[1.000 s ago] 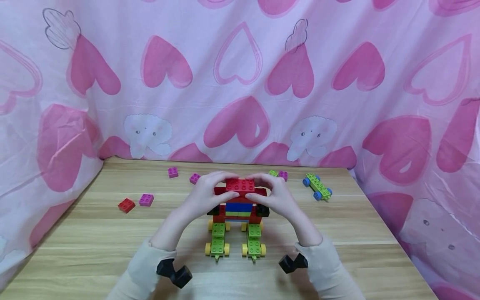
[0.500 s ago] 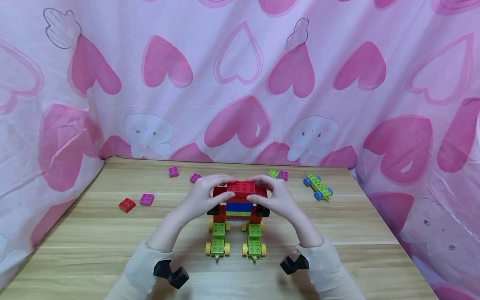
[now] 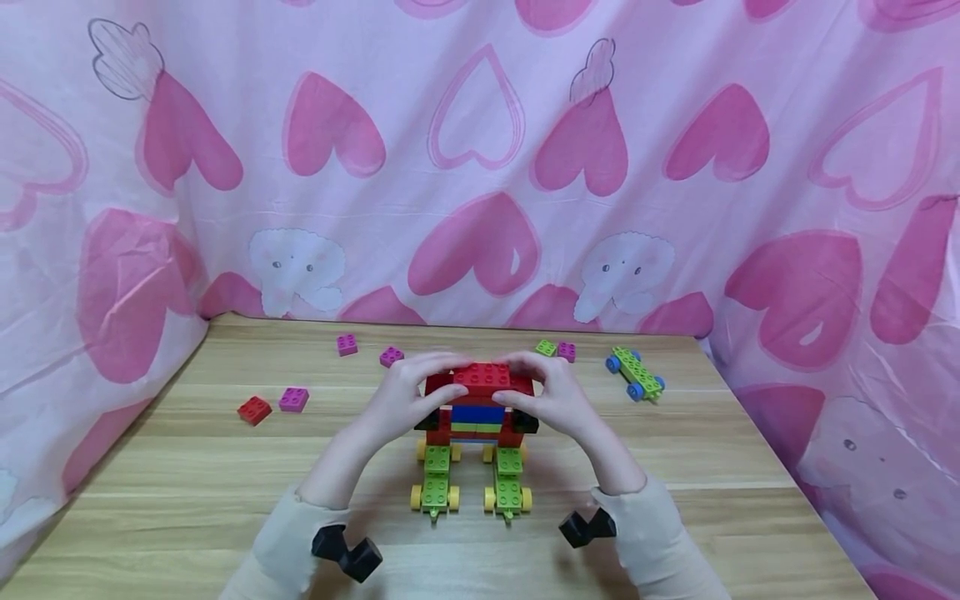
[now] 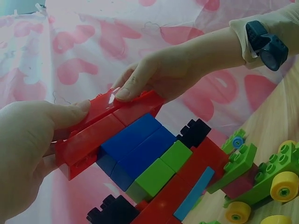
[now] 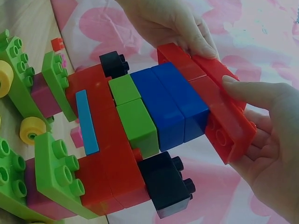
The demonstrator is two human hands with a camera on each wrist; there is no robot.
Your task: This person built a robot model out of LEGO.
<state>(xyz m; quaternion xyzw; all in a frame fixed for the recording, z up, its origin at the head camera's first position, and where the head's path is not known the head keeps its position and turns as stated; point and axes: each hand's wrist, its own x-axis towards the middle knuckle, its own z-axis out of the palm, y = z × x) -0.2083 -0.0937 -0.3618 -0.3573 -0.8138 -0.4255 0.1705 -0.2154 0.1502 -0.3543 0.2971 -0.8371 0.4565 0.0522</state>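
Fingers of your left hand (image 3: 401, 398) curl around the left end of the red top brick (image 3: 482, 377), thumb on the front edge and the other fingers over the back; your right hand (image 3: 553, 398) pinches the right end of that brick the same way, so both hands are closed on it. The wrist views show each thumb lying flat along the red brick's face. That brick sits on top of a brick model (image 3: 477, 421) standing near the middle of the wooden table (image 3: 187, 492), just in front of you: blue bricks under the red top, then green, with red sides and black bricks jutting out at the left and right. Under it, two green wheeled bases with yellow wheels (image 3: 436, 487) (image 3: 507, 490) point toward you, side by side. Farther out on the table lie a loose red brick (image 3: 253, 409) touching a magenta one (image 3: 292, 399) at the left, two more magenta bricks (image 3: 347, 344) (image 3: 390, 357) behind your left hand, a small green and magenta pair (image 3: 556, 349) behind your right, and a green wheeled base with blue wheels (image 3: 634, 373) well to the right.
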